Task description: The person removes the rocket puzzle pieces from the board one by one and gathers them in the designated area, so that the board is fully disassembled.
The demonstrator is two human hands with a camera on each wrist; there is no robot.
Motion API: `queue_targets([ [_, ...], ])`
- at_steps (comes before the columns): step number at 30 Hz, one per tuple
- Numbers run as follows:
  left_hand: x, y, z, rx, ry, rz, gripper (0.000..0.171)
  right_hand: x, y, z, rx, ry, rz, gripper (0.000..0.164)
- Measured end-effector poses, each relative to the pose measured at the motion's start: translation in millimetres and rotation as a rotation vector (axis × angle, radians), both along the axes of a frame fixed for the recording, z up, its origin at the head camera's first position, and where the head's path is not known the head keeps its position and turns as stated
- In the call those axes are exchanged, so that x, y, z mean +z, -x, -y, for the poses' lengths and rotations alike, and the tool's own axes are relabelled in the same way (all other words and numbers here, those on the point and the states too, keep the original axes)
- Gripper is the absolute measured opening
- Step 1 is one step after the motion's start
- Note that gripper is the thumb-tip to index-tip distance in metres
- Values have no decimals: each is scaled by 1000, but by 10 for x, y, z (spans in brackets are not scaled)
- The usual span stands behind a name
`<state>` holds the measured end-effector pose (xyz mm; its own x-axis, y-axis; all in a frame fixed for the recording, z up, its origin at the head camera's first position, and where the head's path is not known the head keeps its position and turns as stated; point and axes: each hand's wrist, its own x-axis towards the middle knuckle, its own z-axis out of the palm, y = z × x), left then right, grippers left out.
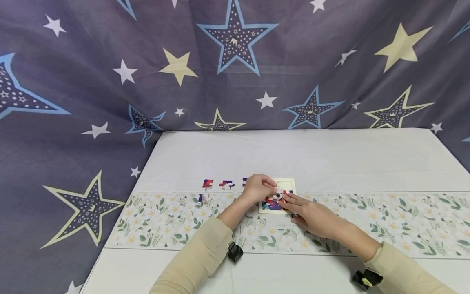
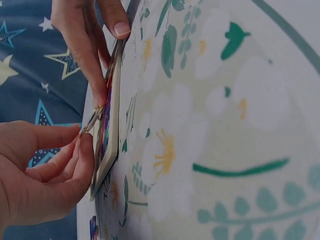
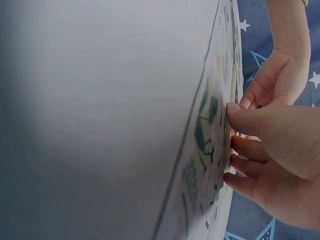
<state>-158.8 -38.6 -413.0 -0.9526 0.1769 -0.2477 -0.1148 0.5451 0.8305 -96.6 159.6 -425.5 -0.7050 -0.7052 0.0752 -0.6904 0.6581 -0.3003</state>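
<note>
A small jigsaw puzzle tray [image 1: 289, 180] with a cream rim lies on the table, its lower part filled with colourful pieces. My left hand [image 1: 257, 188] reaches in from the left and pinches a jigsaw piece [image 2: 90, 121] between thumb and fingertips, tilted over the tray. From the right, my right hand [image 1: 316, 217] rests on the tray with fingers extended, its fingertips touching the puzzle close to that piece. In the right wrist view, the right thumb [image 3: 245, 117] lies at the tray's near edge. The fingers partly hide the filled area.
Left of the tray lie loose jigsaw pieces: a red one [image 1: 207, 184], a red and white one [image 1: 227, 185], and a purple and white one [image 1: 204, 199]. Another piece [image 1: 244, 182] is partly hidden by the left hand. A star-patterned curtain [image 1: 235, 98] hangs behind the table.
</note>
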Motion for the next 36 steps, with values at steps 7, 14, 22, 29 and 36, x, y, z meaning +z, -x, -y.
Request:
queue_targets([
  [7, 36, -3, -16, 25, -2, 26, 6, -6, 1, -2, -3, 3, 2, 50],
  [14, 28, 5, -27, 37, -19, 64, 6, -7, 0, -2, -5, 4, 16, 51],
  [22, 20, -25, -29, 32, 11, 64, 7, -10, -8, -10, -7, 7, 18, 51],
  [29, -3, -27, -6, 48, -20, 73, 8, 2, -9, -7, -7, 0, 14, 51],
  [36, 66, 6, 73, 97, -100, 64, 8, 4, -14, -8, -10, -8, 15, 50],
])
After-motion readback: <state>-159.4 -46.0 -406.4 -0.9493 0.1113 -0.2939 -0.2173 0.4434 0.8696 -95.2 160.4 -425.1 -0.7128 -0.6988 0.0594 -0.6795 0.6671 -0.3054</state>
